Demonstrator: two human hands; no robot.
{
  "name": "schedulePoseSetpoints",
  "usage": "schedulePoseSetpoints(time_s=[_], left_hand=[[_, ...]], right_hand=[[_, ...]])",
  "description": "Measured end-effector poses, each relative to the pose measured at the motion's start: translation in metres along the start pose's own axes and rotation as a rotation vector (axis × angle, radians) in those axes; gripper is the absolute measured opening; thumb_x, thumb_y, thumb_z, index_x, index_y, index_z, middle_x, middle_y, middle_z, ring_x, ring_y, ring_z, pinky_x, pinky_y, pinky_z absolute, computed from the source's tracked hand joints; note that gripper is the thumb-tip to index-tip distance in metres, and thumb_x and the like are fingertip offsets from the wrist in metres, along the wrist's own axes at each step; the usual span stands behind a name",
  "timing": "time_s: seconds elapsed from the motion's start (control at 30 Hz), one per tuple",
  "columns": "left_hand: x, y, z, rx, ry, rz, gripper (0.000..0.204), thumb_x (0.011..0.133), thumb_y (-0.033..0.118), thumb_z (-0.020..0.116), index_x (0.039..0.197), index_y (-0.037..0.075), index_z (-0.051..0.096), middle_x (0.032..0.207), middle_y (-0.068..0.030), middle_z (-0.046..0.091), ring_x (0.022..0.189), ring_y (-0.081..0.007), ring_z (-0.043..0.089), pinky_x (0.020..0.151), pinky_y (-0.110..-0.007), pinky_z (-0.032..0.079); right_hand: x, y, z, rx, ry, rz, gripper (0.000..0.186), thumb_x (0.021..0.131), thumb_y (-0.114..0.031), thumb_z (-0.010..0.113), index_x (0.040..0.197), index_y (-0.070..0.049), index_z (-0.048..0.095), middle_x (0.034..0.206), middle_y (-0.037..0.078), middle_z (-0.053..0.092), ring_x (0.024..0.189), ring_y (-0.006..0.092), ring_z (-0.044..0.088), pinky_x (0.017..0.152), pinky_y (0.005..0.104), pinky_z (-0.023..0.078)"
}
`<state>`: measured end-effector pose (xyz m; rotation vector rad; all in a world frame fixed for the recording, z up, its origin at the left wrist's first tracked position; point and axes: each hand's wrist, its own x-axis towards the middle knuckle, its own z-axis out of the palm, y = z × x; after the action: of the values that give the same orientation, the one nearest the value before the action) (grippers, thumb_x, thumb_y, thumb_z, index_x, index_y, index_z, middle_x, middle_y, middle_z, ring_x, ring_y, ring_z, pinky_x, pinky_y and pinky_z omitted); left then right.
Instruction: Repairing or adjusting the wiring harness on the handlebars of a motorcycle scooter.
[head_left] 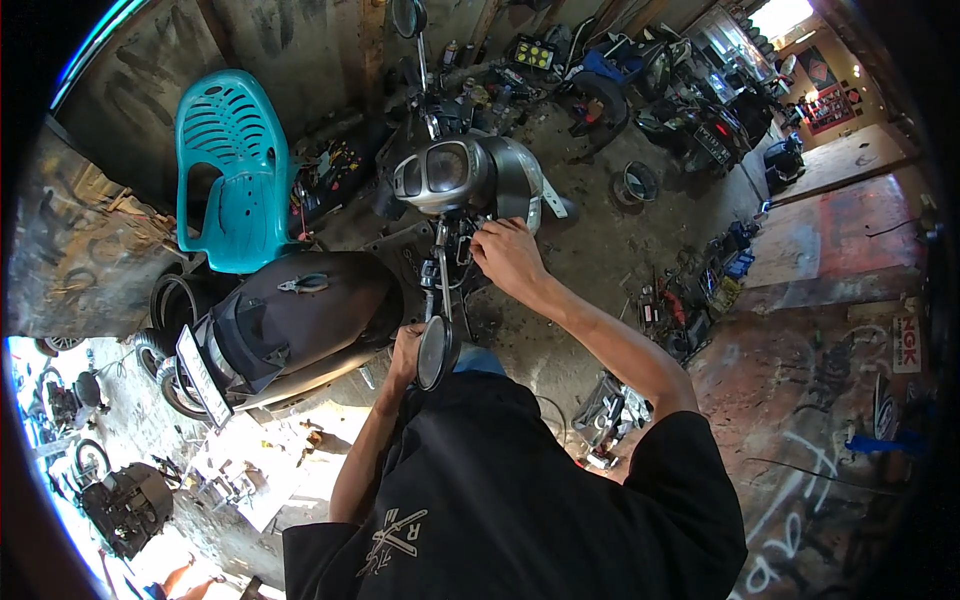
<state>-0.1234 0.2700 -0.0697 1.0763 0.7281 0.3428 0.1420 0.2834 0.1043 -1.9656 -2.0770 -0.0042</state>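
A motor scooter stands in front of me, with its dark seat (330,305) to the left and its grey front cowl with the instrument panel (445,168) ahead. My right hand (508,258) reaches to the handlebar controls (462,238) just below the panel. Its fingers are bent together there; what they grip is too small to tell. Beside the round mirror (434,352), my left hand (406,350) is closed near the seat's front edge. The mirror partly covers it, so its hold is hidden. Pliers (303,284) lie on the seat.
A teal plastic chair (240,225) stands beyond the seat. Scooter parts and another motorcycle (700,140) fill the far right. A bucket (636,183) sits on the floor. Tools (680,310) lie along the right wall, and loose parts (607,412) beside my right elbow.
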Motion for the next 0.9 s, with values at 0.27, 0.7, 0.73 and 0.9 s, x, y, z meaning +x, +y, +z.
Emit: schedulePoseSetpoints(time_s=[0.27, 0.7, 0.73, 0.9], left_hand=[[-0.005, 0.013, 0.004, -0.001, 0.019, 0.001, 0.038, 0.105, 0.029, 0.063, 0.113, -0.005, 0.077, 0.087, -0.0043, 0.078, 0.064, -0.0039, 0.060, 0.054, -0.021, 0.045], [-0.004, 0.016, 0.007, -0.085, 0.029, -0.068, 0.036, 0.103, 0.027, 0.062, 0.114, -0.004, 0.077, 0.089, -0.0062, 0.078, 0.061, -0.0055, 0.060, 0.053, -0.022, 0.046], [-0.004, 0.016, 0.006, -0.085, 0.025, -0.067, 0.036, 0.103, 0.027, 0.062, 0.114, -0.004, 0.077, 0.089, -0.0062, 0.078, 0.061, -0.0055, 0.060, 0.053, -0.022, 0.046], [-0.002, 0.007, 0.003, -0.130, 0.043, -0.066, 0.027, 0.099, 0.020, 0.069, 0.111, -0.003, 0.077, 0.087, -0.0051, 0.078, 0.061, -0.0048, 0.062, 0.054, -0.021, 0.046]], right_hand=[[0.002, 0.000, 0.003, 0.003, 0.014, 0.008, 0.009, 0.086, -0.016, 0.073, 0.084, -0.007, 0.073, 0.090, 0.008, 0.070, 0.094, 0.0261, 0.069, 0.090, 0.0441, 0.046], [0.006, -0.006, -0.001, -0.029, -0.066, 0.061, 0.011, 0.085, -0.016, 0.073, 0.085, -0.005, 0.074, 0.093, 0.012, 0.072, 0.096, 0.0290, 0.070, 0.093, 0.0466, 0.047], [0.006, -0.006, -0.001, -0.030, -0.077, 0.067, 0.012, 0.085, -0.016, 0.073, 0.085, -0.004, 0.074, 0.093, 0.012, 0.072, 0.097, 0.0294, 0.070, 0.093, 0.0470, 0.047], [0.009, -0.007, -0.002, -0.036, -0.089, 0.046, 0.013, 0.085, -0.017, 0.073, 0.085, -0.004, 0.074, 0.093, 0.013, 0.072, 0.096, 0.0297, 0.070, 0.093, 0.0473, 0.047]])
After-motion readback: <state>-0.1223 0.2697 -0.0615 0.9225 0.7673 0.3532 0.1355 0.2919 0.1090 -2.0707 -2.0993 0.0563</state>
